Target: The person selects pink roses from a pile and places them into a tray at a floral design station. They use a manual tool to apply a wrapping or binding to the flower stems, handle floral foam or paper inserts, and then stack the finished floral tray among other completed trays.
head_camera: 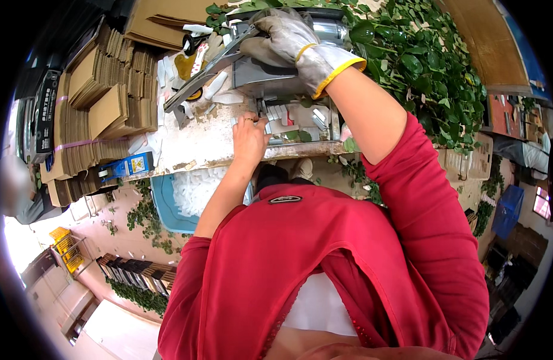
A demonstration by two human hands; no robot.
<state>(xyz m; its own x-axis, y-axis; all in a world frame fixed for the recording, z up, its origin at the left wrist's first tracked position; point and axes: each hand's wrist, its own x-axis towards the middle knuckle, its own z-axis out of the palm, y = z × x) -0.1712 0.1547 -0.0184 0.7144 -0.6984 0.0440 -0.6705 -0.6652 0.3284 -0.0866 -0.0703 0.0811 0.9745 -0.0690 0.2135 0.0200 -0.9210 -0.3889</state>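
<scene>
My right hand (287, 38), in a grey-white work glove with yellow trim, is closed around the upper end of a long grey metal tool (204, 81) that looks like a heavy-duty stapler. The tool slants down to the left over the worn white worktable (186, 150). Bare, with a ring on one finger, my left hand (250, 141) reaches the left side of a shallow tray (303, 145). Short metal staple strips (276, 112) lie in that tray near its fingertips. Whether those fingers pinch a strip is too small to tell. A dark box-like object (267, 80) stands below the glove.
Stacks of folded cardboard (110, 117) and a blue tape dispenser (132, 165) line the left side. Leafy cut stems (416, 67) pile up on the right. White plastic pieces (216, 85) litter the table. A blue basin (161, 207) of white pieces sits below its front edge.
</scene>
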